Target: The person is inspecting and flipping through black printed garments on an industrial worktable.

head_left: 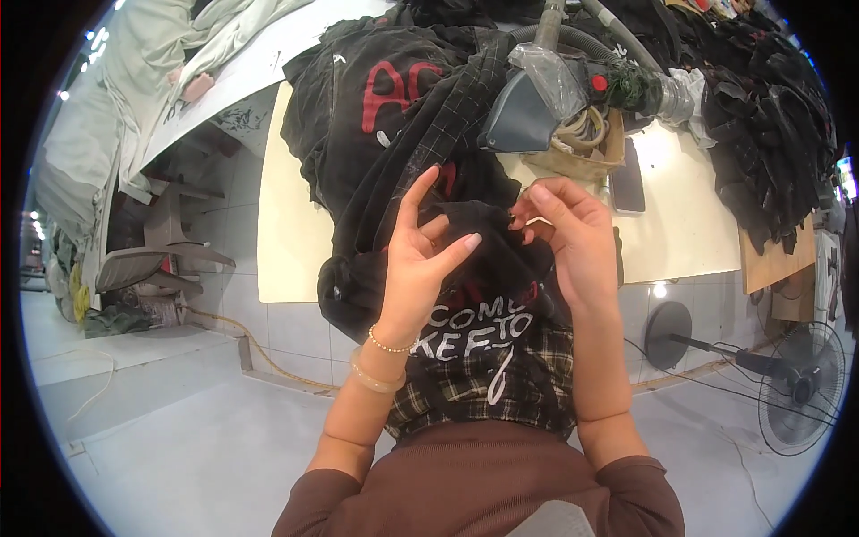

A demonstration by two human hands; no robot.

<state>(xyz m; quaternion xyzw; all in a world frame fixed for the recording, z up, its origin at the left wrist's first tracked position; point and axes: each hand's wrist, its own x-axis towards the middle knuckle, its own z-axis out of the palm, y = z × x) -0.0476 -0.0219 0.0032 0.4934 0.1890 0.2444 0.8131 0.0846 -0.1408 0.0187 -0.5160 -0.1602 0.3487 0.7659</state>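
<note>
A black garment point(488, 268) with white lettering and a plaid lower part lies over my lap, running up onto the pale table point(291, 233). My left hand point(420, 259) holds a fold of its black cloth, fingers raised and partly spread. My right hand point(568, 237) pinches the same cloth near its top, with a small pale thing at the fingertips that I cannot identify. The two hands sit close together just off the table's near edge.
A heap of black clothes point(376, 98) with red print covers the table's middle. A dark steam iron point(519, 112) with a grey hose rests behind, a dark phone point(628, 179) beside it. More black clothes point(769, 116) pile at right. A floor fan point(801, 385) stands lower right.
</note>
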